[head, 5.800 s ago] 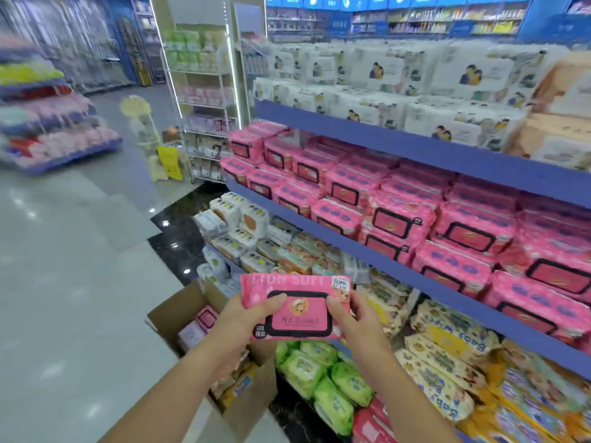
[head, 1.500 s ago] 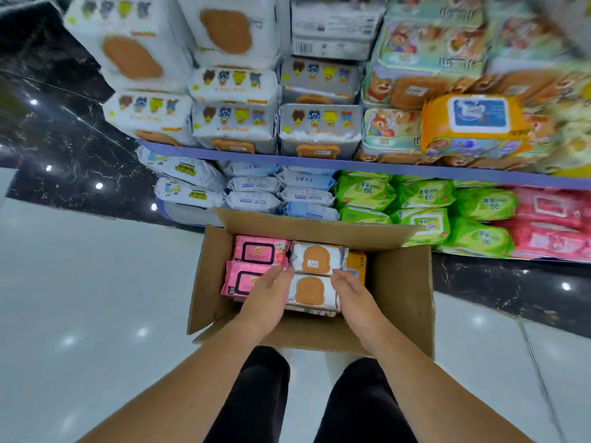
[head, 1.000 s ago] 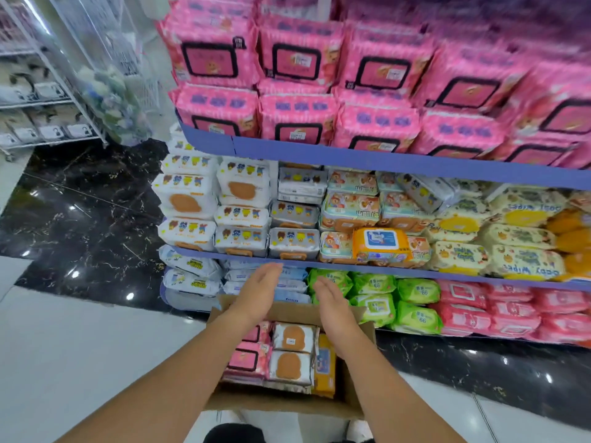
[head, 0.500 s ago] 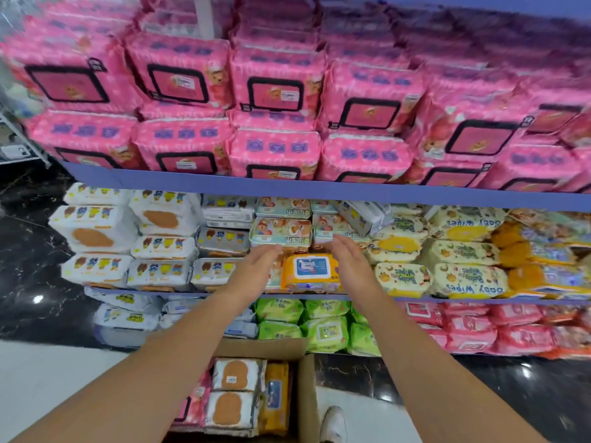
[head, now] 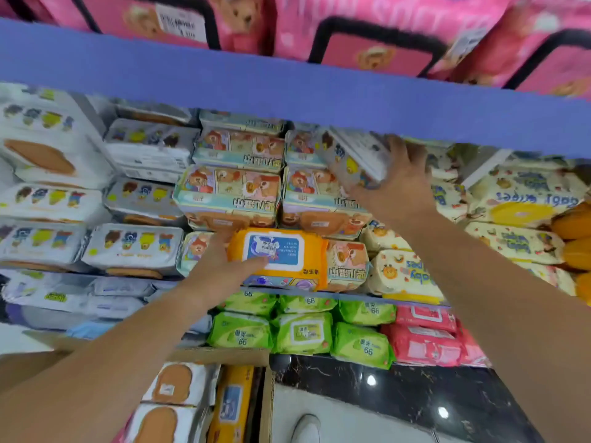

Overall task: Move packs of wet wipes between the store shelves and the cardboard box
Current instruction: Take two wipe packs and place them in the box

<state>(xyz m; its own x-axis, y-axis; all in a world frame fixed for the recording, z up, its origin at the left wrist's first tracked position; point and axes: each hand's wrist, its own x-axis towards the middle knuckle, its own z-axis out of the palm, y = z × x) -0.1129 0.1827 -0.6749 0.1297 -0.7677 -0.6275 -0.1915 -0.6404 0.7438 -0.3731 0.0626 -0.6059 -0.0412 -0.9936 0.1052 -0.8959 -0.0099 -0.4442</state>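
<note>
An orange pack of wet wipes (head: 287, 255) with a blue and white lid lies at the front of the middle shelf. My left hand (head: 224, 266) holds its left end, thumb across the lid. Higher and to the right, my right hand (head: 398, 183) grips a tilted white pack (head: 351, 161) printed with small cartoon figures, just under the blue shelf edge (head: 287, 91). The cardboard box (head: 266, 407) stands on the floor below my left arm. It holds white packs with brown lids (head: 172, 383) and an orange pack on edge (head: 233, 407).
Pink packs (head: 367, 43) fill the shelf above. Bear-print packs (head: 230, 193) and white packs (head: 134, 247) crowd the middle shelf, with yellow baby-wipe packs (head: 518, 206) at the right. Green packs (head: 300, 334) and pink packs (head: 425, 340) sit on the lowest shelf. My shoe (head: 307, 426) is beside the box.
My view has closed in on the middle shelf. My left hand has taken hold of the orange pack's left end. My right hand has risen to the tilted white pack and gripped it.
</note>
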